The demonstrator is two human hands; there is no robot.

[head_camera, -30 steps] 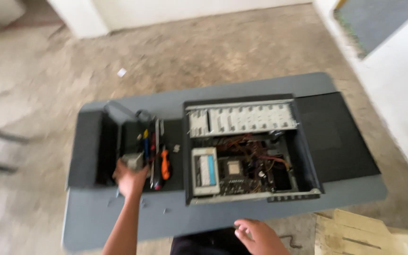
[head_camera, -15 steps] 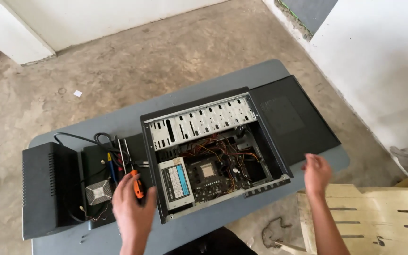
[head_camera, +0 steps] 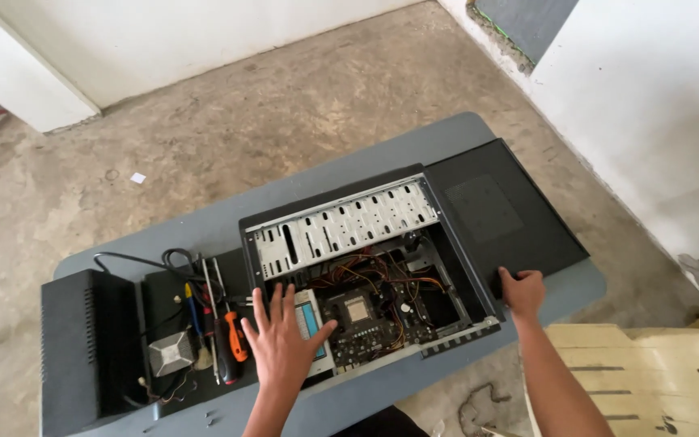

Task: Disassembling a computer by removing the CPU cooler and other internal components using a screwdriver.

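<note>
While the left hand (head_camera: 285, 340) lies flat with fingers spread wide, grasping nothing, it rests on the near left corner of the open computer case (head_camera: 366, 275), its palm over the case's front rim and its fingertips reaching in toward the drive bay. Just right of its thumb sits a small pale blue-faced unit (head_camera: 313, 328), and beyond that the motherboard (head_camera: 366, 320) under a tangle of orange and red wires (head_camera: 374, 271). Directly left of this hand, close by, lie an orange-handled screwdriver (head_camera: 236, 340), a second driver with a blue and yellow handle (head_camera: 192, 303) and a thin metal rod, crowding that side. Farther left stand a small heatsink with fan (head_camera: 170, 354) and a black power supply box (head_camera: 82, 352), with black cables looped behind them.

The right hand (head_camera: 521, 291) is curled over the near corner of the black side panel (head_camera: 503, 214), which lies flat against the case's right wall; its fingers seem to press on the panel's edge rather than close around it. Right of and below this hand the grey table (head_camera: 584, 283) ends almost at once, with a pale wooden pallet (head_camera: 641, 372) just below the edge. Ahead of both hands, past the table's far edge, is bare concrete floor (head_camera: 285, 113).
</note>
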